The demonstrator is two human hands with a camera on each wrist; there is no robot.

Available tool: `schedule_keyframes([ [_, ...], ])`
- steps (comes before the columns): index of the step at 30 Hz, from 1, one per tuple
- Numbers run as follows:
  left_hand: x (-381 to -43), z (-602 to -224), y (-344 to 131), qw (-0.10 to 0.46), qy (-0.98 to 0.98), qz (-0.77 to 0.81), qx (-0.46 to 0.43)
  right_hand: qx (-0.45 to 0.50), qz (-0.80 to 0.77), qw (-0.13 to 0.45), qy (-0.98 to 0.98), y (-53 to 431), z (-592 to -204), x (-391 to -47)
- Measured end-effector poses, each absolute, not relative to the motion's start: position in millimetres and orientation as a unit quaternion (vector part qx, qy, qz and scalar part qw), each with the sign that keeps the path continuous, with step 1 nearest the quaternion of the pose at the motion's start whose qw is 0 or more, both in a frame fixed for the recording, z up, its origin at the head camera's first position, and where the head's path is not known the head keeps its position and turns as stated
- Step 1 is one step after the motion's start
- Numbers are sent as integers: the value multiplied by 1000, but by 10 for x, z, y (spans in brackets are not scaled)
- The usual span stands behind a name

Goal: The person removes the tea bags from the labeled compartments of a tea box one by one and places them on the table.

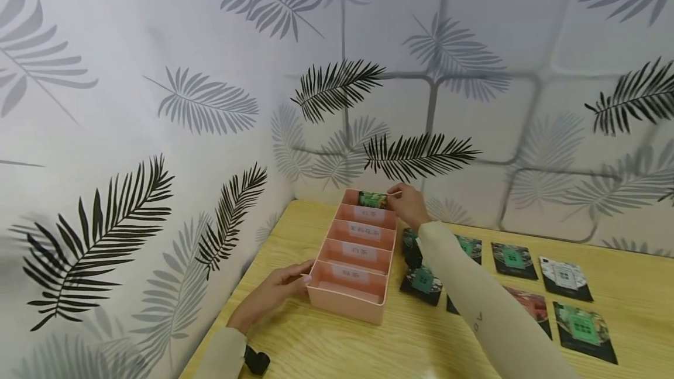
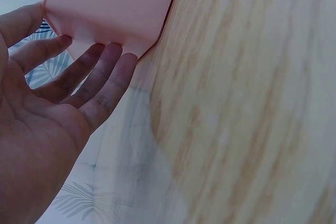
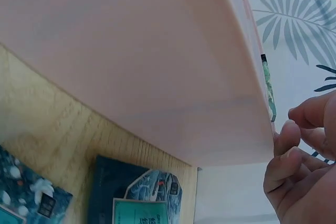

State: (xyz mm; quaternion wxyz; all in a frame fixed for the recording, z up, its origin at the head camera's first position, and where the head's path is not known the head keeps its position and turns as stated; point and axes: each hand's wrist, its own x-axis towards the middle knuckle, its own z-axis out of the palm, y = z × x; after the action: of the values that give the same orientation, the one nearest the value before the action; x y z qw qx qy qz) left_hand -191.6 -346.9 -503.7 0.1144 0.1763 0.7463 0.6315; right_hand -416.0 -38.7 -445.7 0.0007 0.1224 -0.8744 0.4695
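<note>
A long pink organizer box (image 1: 344, 306) stands on the table, split by dividers into several compartments with white labels. In its farthest compartment sits a green printed packet (image 1: 372, 200); only its edge shows above the wall in the right wrist view. My right hand (image 1: 408, 206) is at the far right corner, its bent fingers against the rim (image 3: 274, 132), with a small gap between them and the packet. At the near left corner is my left hand (image 1: 281, 288). Its nearly straight fingertips touch the box's outer wall (image 2: 118, 9), thumb spread apart.
Right of the box lie several flat dark packets, among them a green-labelled one (image 1: 515, 259), a white-topped one (image 1: 566, 278), a red one (image 1: 532, 307) and a green one (image 1: 584, 330). My right forearm covers some. A leaf-patterned wall (image 1: 316, 151) borders the table (image 1: 321, 350).
</note>
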Motion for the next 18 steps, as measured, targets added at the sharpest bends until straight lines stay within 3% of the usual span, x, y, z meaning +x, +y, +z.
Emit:
schedule_keyframes([
  [7, -1919, -5036, -3455, 105, 751, 627, 176, 152, 434, 23, -888, -421, -4439, -4233],
  [18, -1893, -5034, -3475, 112, 765, 618, 145, 218, 386, 13, -896, -546, -4469, -4228],
])
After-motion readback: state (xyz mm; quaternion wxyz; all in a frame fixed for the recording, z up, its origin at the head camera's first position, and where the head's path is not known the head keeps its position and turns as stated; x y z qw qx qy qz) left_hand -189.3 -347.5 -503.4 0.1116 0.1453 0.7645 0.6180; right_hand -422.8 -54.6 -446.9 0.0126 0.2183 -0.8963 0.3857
